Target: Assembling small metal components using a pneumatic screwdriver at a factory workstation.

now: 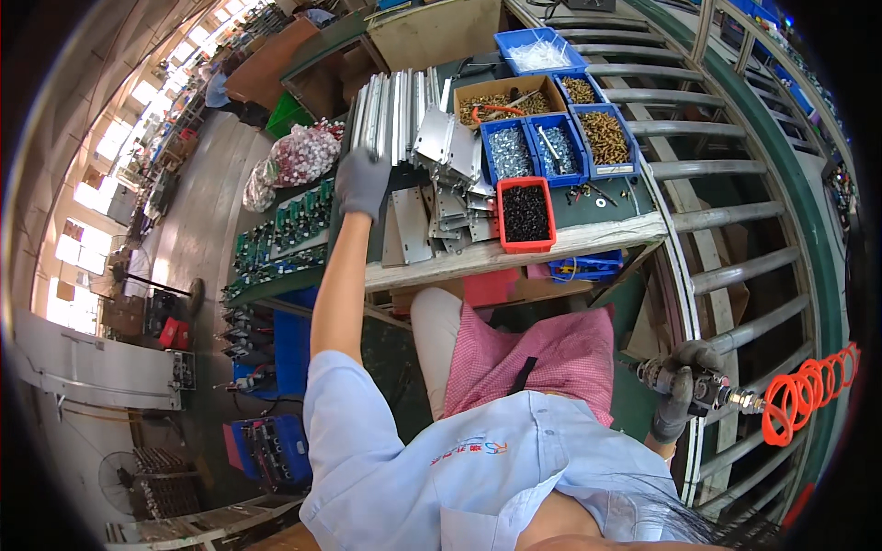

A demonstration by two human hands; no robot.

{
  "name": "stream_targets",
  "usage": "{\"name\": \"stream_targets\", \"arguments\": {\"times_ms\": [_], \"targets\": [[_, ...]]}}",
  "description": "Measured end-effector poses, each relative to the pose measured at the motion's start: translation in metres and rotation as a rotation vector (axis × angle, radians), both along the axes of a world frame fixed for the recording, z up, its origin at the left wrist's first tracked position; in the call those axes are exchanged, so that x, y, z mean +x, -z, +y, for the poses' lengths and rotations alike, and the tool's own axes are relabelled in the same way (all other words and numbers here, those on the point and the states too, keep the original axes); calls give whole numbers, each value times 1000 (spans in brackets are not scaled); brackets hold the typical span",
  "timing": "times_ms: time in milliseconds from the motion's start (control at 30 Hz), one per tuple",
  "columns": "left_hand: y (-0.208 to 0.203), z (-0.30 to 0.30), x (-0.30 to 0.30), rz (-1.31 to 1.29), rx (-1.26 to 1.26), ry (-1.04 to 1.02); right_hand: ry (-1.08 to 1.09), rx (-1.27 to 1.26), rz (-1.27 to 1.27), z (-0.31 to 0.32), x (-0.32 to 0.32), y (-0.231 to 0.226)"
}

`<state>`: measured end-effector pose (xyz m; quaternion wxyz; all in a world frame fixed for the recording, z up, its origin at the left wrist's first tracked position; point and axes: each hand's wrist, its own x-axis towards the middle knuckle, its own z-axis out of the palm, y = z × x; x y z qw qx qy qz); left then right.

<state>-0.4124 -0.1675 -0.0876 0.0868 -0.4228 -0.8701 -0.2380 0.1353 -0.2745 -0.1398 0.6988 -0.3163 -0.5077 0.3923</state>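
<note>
My left hand (363, 182), in a grey glove, reaches over the bench to the near ends of long silvery metal strips (397, 110) lying side by side. Its fingertips are hidden, so I cannot see whether it grips a strip. Beside it, bent metal plates (448, 147) are stacked, and flat plates (407, 225) lie at the front edge. Low on the right, my right hand (678, 404), also gloved, is closed around a dark air tool (706, 390). A red coiled hose (804, 399) runs from the tool's metal fitting toward the right.
Blue bins of screws (512, 151) and brass-coloured parts (604, 138), a red bin of black screws (526, 213) and a cardboard box (505, 99) with an orange-handled tool stand on the bench. Green circuit boards (280, 239) lie left. A roller conveyor (712, 170) runs along the right.
</note>
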Motion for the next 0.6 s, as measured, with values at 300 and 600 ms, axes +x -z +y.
{"name": "stream_targets", "arguments": {"times_ms": [300, 600], "targets": [[166, -58, -27, -403, -49, -8, -161, 81, 6, 6, -21, -11], [49, -86, -53, -273, 454, 241, 55, 230, -30, -1, 10, -21]]}}
